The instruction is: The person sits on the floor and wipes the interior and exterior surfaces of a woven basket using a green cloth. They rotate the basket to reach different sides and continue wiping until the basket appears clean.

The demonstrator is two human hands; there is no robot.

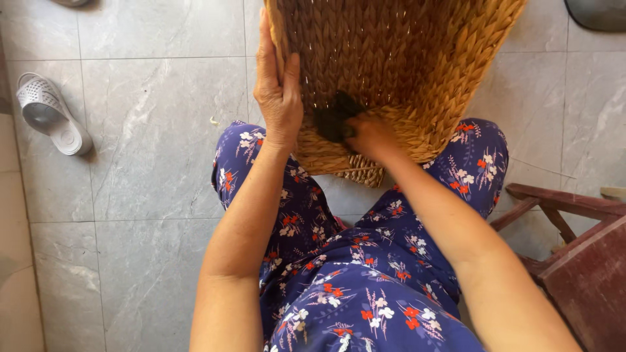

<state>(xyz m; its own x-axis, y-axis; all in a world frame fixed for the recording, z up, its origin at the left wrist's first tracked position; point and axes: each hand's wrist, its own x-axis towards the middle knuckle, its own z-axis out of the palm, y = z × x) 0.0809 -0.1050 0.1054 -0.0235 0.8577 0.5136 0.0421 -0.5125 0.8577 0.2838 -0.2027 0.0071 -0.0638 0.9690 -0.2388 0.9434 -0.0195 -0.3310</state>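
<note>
— Centrally, what is seen in the upper middle of the head view?

— A woven basket (391, 65) of straw-coloured plaited fibre is seen there, tilted with its open inside turned toward the camera; its lower rim is rested between the knees, just above the frame's centre.

— How is the left hand (277, 91) placed?

— It is laid flat against the basket's left wall, left of centre in the upper half. The fingers are stretched upward along the outside and the thumb is hooked over the rim, so the wall is gripped between them.

— And the right hand (368, 133)?

— It is pushed inside the basket, near the middle of the frame. It is curled closed around a dark cloth (334, 117), which is pressed against the woven inner wall. Only the knuckles and part of the cloth can be made out.

— What is shown in the lower half?

— Purple flowered trousers (365, 280) are worn, spread across the lower centre, and both bare forearms are run up from the bottom edge.

— What else is to be found?

— A grey tiled floor (150, 182) is seen throughout. A white slipper (52, 114) is lain at the upper left, well apart from the basket. A dark red wooden chair (580, 254) is stood at the lower right, just beside the knee.
</note>
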